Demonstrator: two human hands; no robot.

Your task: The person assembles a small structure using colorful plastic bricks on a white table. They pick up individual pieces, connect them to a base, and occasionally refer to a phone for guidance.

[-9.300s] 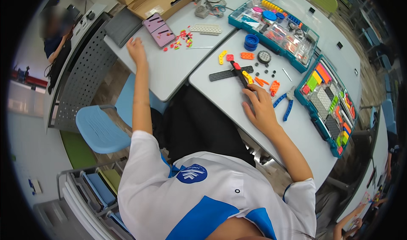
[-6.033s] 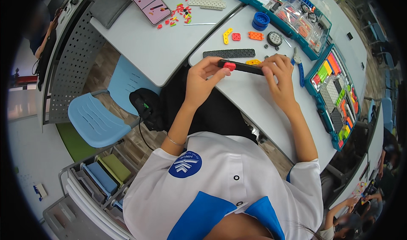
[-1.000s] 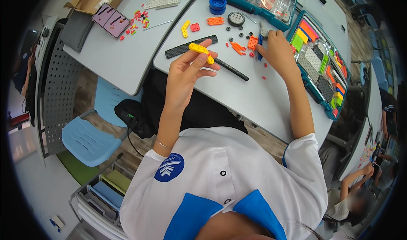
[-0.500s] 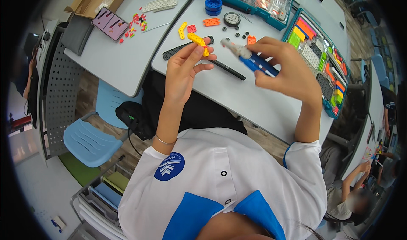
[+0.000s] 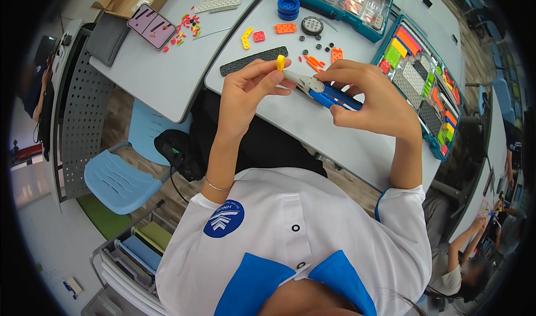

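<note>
small yellow piece [image 5: 281, 63] upright, blue-handled pliers [image 5: 324, 92] level

Single head view, steeply downward, close

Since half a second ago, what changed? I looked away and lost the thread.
The right hand brought the blue pliers leftward, so their tip now meets the yellow piece in the left hand. Both hands kept their grips; the black strip and the trays stayed on the table.
</note>
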